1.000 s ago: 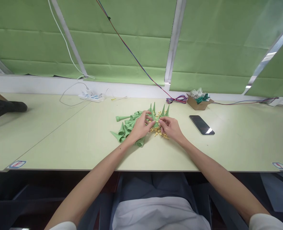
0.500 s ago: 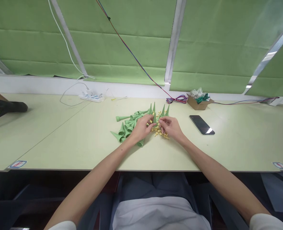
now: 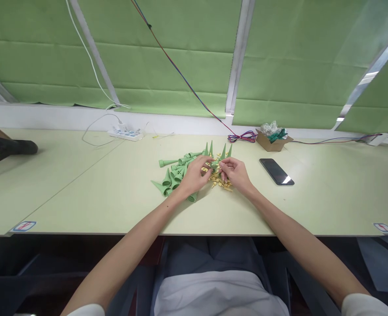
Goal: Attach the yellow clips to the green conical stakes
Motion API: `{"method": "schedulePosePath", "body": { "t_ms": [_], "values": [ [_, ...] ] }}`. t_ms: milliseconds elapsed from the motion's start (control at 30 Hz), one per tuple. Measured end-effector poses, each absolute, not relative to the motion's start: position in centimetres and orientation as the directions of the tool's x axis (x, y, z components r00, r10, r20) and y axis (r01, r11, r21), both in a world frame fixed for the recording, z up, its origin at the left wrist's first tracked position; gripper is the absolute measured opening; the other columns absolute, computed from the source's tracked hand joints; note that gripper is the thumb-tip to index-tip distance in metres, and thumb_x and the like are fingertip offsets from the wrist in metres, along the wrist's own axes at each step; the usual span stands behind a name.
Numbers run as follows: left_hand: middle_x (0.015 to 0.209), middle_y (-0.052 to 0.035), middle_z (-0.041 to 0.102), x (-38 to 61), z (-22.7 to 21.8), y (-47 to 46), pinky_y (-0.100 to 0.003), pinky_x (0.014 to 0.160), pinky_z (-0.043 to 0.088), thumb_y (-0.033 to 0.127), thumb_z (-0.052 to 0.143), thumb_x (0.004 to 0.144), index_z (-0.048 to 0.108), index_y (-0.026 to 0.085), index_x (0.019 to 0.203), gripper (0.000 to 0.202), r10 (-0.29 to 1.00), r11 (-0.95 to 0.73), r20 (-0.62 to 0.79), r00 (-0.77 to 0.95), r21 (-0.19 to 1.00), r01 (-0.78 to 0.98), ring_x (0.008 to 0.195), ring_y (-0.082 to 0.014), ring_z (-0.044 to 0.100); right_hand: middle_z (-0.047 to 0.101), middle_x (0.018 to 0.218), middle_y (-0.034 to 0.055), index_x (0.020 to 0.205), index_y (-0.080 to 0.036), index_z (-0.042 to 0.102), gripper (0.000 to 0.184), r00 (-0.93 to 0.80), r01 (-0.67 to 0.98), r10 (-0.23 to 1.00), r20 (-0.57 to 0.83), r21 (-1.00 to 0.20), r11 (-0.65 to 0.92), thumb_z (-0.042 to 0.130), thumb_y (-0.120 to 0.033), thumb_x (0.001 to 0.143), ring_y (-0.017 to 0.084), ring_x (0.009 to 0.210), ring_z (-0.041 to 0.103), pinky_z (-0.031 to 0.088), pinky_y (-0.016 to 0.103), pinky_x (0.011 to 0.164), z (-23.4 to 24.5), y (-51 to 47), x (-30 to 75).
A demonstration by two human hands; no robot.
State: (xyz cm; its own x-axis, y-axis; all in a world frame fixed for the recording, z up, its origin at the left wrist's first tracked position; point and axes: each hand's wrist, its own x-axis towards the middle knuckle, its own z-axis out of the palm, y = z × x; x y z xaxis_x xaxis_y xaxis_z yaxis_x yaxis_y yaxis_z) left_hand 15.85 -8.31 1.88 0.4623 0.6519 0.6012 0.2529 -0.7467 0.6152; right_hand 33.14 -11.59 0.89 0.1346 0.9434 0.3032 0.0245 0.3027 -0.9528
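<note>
My left hand (image 3: 194,176) and my right hand (image 3: 235,174) meet over a heap of parts on the pale green table (image 3: 82,197). Between their fingertips they pinch one green cone (image 3: 214,164), which lies sideways with its wide end toward the left hand. Loose green cones (image 3: 174,173) lie in a pile left of the hands. Several cones (image 3: 225,151) stand upright just behind the hands. Small yellow pieces (image 3: 222,183) are scattered under the right hand. Whether a yellow piece is held too is hidden by the fingers.
A black phone (image 3: 276,171) lies right of the hands. Behind it sits a small cardboard box (image 3: 272,139) with plastic wrap and coiled coloured wires (image 3: 243,137). A white power strip (image 3: 125,133) lies at the back left. A dark chair arm (image 3: 9,147) juts in at the left edge.
The green cone in my fingers has tipped from pointing up to lying sideways between both hands. The hands have drawn slightly closer together. Nothing else has moved.
</note>
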Motion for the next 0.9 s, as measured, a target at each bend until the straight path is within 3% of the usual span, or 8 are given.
{"method": "schedulePosePath", "body": {
  "t_ms": [133,233,333,467,600,900],
  "values": [
    [0.089,-0.0049,0.063,15.9,2.1,-8.2,-0.025,0.059,0.056,0.032,0.056,0.091,0.057,0.018,0.093,0.015,0.762,-0.615,0.505,0.406,0.761,0.207,0.074,-0.0146,0.065,0.061,0.064,-0.0014,0.083,-0.020,0.057,0.041,0.156,0.007,0.925,0.347,-0.936,0.351,0.076,-0.055,0.074,0.010,0.040,0.052,0.041,0.025,0.037,1.2,-11.7,33.1],
    [0.069,-0.0019,0.058,15.9,2.4,-8.1,-0.027,0.052,0.055,0.052,0.053,0.092,0.056,0.017,0.078,0.037,0.821,-0.434,0.336,0.462,0.892,0.122,0.061,-0.0151,0.061,0.062,0.065,-0.0015,0.085,-0.021,0.056,0.039,0.138,0.006,0.911,0.389,-0.920,0.392,0.075,-0.054,0.076,0.011,0.041,0.053,0.041,0.026,0.038,1.4,-11.9,33.0],
    [0.067,-0.0031,0.057,16.0,2.8,-8.2,-0.028,0.047,0.052,0.063,0.054,0.087,0.056,0.016,0.069,0.050,0.826,-0.285,0.215,0.521,0.957,0.056,0.057,-0.0156,0.061,0.062,0.067,-0.0017,0.086,-0.021,0.056,0.038,0.115,0.006,0.903,0.414,-0.909,0.417,0.074,-0.053,0.077,0.011,0.042,0.053,0.041,0.026,0.038,1.6,-12.1,33.1],
    [0.067,-0.0032,0.058,16.0,3.0,-8.3,-0.025,0.045,0.048,0.064,0.063,0.081,0.053,0.016,0.064,0.053,0.826,-0.168,0.127,0.549,0.985,0.024,0.057,-0.0144,0.060,0.061,0.067,-0.0020,0.086,-0.021,0.057,0.036,0.083,0.002,0.899,0.431,-0.902,0.432,0.073,-0.052,0.079,0.010,0.042,0.053,0.040,0.026,0.039,1.5,-12.1,33.2],
    [0.063,-0.0010,0.055,15.9,2.7,-8.1,-0.024,0.046,0.048,0.060,0.068,0.078,0.055,0.015,0.066,0.049,0.819,-0.158,0.124,0.560,0.987,0.014,0.058,-0.0148,0.061,0.060,0.066,-0.0023,0.085,-0.021,0.056,0.037,0.071,0.001,0.902,0.426,-0.904,0.427,0.073,-0.053,0.079,0.010,0.042,0.051,0.039,0.025,0.039,1.5,-12.1,33.3],
    [0.060,0.0001,0.060,15.6,2.7,-8.3,-0.026,0.051,0.048,0.056,0.069,0.079,0.061,0.017,0.076,0.040,0.840,-0.334,0.237,0.488,0.935,0.122,0.051,-0.0130,0.056,0.059,0.063,-0.0021,0.082,-0.022,0.055,0.042,0.072,0.025,0.931,0.359,-0.933,0.358,0.073,-0.059,0.075,0.010,0.040,0.048,0.036,0.025,0.037,1.5,-12.2,33.2]
  ]
}}
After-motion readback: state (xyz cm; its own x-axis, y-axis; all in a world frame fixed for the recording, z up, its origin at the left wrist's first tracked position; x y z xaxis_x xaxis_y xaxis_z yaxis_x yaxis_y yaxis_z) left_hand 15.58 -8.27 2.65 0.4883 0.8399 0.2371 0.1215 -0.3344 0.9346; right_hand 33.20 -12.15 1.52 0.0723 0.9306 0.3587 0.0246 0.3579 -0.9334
